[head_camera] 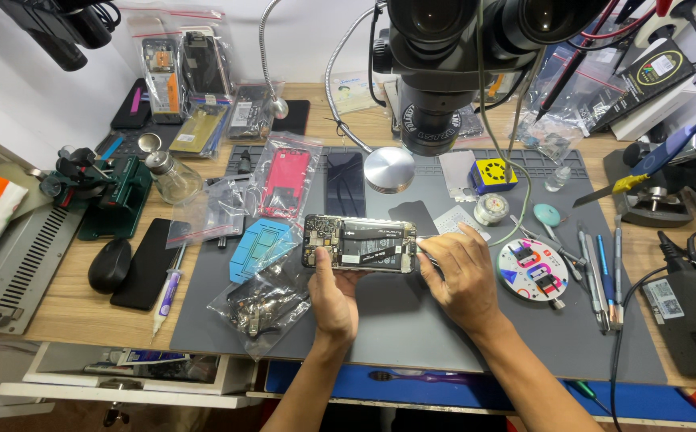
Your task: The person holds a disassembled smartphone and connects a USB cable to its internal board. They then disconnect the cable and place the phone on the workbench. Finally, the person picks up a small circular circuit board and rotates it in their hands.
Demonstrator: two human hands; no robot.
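Nearest the viewer, the left hand rises from the lower edge and holds an opened phone from below, thumb up over its near edge and fingers hidden behind, so the grip is closed around the left half of the phone and keeps it lifted just above the grey work mat, long side level. The right hand comes in from the right with its fingers curled and pinched together at the phone's right end; something thin seems to sit between the fingertips, but whether it is a tool or a part is too small to tell, and the grip is nearly shut. To do this well, the holding hand should clamp only the frame edges and keep clear of the exposed board and black battery, while the working hand braces against the phone's end so the tip moves in small, steady strokes without slipping across the components. Just left of the left hand lie a clear bag of small parts and a blue plastic tray; to the right, a round magnetic dish and a row of screwdrivers and tweezers. Farther back on the mat sit a red phone shell in a bag and a dark screen panel. Beyond, the microscope head hangs over the tabletop, with more bagged phones against the wall.
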